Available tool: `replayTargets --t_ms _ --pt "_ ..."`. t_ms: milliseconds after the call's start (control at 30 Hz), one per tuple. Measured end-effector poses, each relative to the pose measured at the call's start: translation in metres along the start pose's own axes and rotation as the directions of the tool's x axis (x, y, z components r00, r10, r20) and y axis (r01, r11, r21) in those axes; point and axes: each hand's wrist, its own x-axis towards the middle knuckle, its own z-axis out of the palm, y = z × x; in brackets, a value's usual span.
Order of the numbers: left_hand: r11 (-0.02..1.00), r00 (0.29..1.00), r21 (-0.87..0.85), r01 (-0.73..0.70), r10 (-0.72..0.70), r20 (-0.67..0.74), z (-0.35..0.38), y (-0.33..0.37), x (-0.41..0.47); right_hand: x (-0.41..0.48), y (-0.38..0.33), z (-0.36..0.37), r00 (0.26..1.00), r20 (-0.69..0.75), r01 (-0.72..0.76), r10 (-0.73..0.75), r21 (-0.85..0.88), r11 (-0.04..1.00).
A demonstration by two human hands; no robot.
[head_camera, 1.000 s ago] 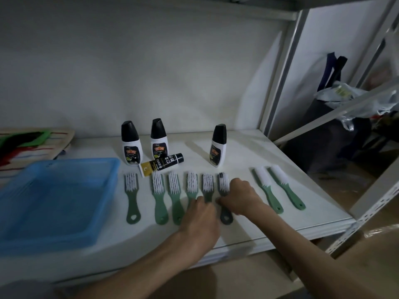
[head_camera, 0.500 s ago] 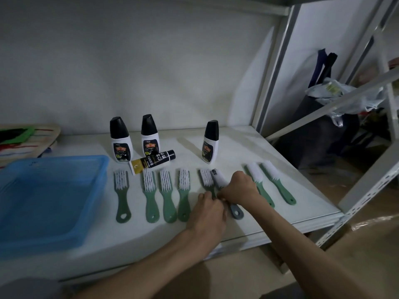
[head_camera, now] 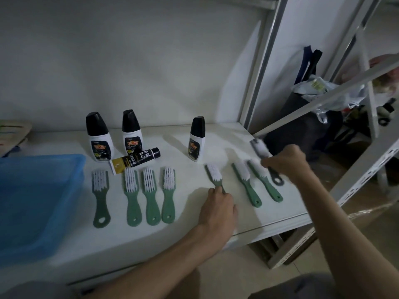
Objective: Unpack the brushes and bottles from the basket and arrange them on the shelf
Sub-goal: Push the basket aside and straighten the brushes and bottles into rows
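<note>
Several green brushes (head_camera: 151,195) with white bristles lie in a row on the white shelf (head_camera: 129,240). My left hand (head_camera: 218,207) grips the handle of one green brush (head_camera: 213,174) near the middle. My right hand (head_camera: 285,162) holds a dark grey brush (head_camera: 260,148) lifted above the shelf's right end, over two more green brushes (head_camera: 248,186). Three white bottles with black caps (head_camera: 98,139) stand at the back. A black and yellow tube (head_camera: 136,159) lies in front of them. The blue basket (head_camera: 43,203) sits at the left and looks empty.
A grey shelf upright (head_camera: 261,67) rises behind the shelf's right back corner, and a slanted metal brace (head_camera: 336,93) crosses at the right. Dark bags and clutter (head_camera: 311,117) stand beyond it. A flat striped item (head_camera: 13,132) lies at far left.
My right hand has lifted the dark grey brush from the row and carried it right, past the two rightmost brushes. My left hand has slid a green brush rightward, opening a gap.
</note>
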Motion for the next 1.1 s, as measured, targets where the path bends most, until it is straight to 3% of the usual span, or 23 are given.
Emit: replayTargets --t_ms 100,400,733,933,1067,1100 --pt "0.998 0.998 0.004 -0.061 0.061 0.025 0.003 0.002 0.001 0.014 0.02 -0.015 0.994 -0.096 -0.047 0.047 0.008 0.999" --pt "0.899 0.958 0.334 -0.284 0.277 0.069 0.008 0.006 0.005 0.021 0.048 0.004 0.993 -0.046 -0.11 0.106 -0.082 0.991" --pt "0.91 0.967 0.331 -0.248 0.254 0.026 0.016 0.004 0.002 0.026 0.053 0.008 0.993 -0.041 -0.117 0.114 -0.084 0.99" --pt "0.863 0.953 0.406 -0.301 0.281 0.109 0.007 0.006 -0.002 0.028 0.06 0.007 0.991 -0.1 -0.1 0.094 -0.063 0.993" --pt "0.926 0.967 0.29 -0.242 0.204 0.155 0.0 0.009 -0.006 0.02 0.057 0.006 0.989 -0.116 -0.099 0.087 -0.1 0.99" --pt "0.962 0.977 0.196 -0.19 0.166 0.132 -0.002 0.009 -0.007 0.015 0.053 0.005 0.99 -0.111 -0.102 0.089 -0.118 0.988"
